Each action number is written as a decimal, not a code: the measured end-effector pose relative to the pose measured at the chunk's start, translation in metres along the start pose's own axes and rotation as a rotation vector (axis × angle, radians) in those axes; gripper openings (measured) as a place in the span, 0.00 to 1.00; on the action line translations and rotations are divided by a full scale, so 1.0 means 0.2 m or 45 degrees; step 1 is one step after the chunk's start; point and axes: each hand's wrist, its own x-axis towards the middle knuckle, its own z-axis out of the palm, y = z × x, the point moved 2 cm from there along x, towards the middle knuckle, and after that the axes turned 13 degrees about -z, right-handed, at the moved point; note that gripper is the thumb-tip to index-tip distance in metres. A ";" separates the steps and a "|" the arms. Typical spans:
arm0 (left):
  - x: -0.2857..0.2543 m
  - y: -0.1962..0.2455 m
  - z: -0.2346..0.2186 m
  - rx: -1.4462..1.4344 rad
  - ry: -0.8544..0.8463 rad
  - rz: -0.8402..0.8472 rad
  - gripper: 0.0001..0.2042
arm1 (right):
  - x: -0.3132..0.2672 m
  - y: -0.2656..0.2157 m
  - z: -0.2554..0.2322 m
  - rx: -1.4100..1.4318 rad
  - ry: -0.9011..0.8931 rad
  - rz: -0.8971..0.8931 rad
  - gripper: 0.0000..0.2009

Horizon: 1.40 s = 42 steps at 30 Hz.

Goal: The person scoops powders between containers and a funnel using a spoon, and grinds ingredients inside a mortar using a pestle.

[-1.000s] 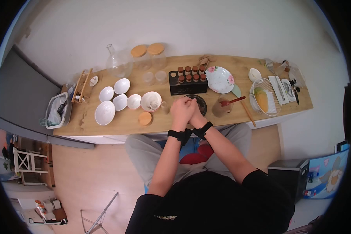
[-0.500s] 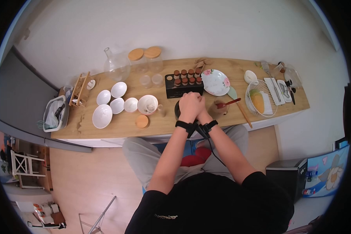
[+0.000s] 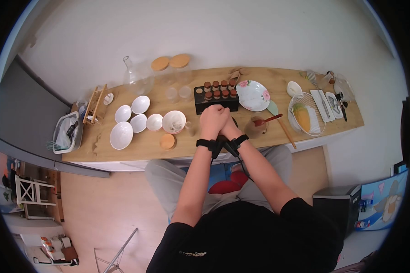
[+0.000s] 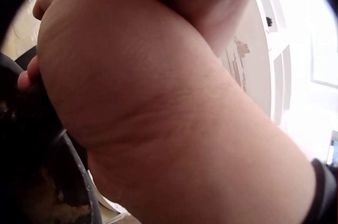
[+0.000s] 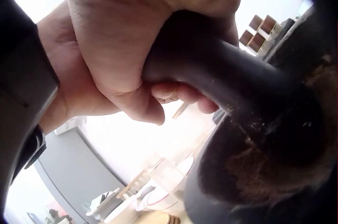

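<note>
Mostly hidden by the hands in the head view, the pestle [image 5: 237, 81] shows best in the right wrist view: a dark, smooth shaft slanting down into the mortar [image 5: 199, 195], whose inner wall carries brown residue. Its upper end lies inside the grip, against the palm of the right hand [image 5: 127, 29], and curled fingertips [image 5: 182, 93] show just under the shaft, pressed close together rather than spread. Which hand those fingertips belong to cannot be told. The left hand [image 3: 212, 123] is clasped with the right around the pestle's upper end, its fingers bent in; their exact placement on the shaft is hidden. The wrists are close together, each with a black strap.

Behind the hands stands a black rack [image 3: 217, 104] of small bottles with reddish-brown caps, and a floral plate [image 3: 253, 98] lies beside it. To the right of the hands, a jar [image 3: 256, 128] holds a red utensil [image 3: 269, 119]; beyond it lies a turner with a wooden handle [image 3: 287, 134], then a wire basket [image 3: 309, 132] with something yellow inside. To the left are a small glass container [image 3: 191, 129], a round wooden lid [image 3: 167, 141] and a white bowl with contents [image 3: 173, 120], with four more white bowls [image 3: 121, 135] grouped beyond.
</note>
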 end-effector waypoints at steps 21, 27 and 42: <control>0.04 0.03 0.03 0.043 -0.064 0.014 0.15 | -0.06 0.29 0.05 0.101 -0.084 0.066 0.14; -0.08 0.11 0.21 0.231 0.034 0.277 0.12 | -0.13 0.16 -0.09 0.100 -0.134 0.112 0.13; 0.06 0.01 0.02 0.054 -0.075 -0.041 0.16 | 0.01 0.10 0.03 0.652 -0.042 0.449 0.16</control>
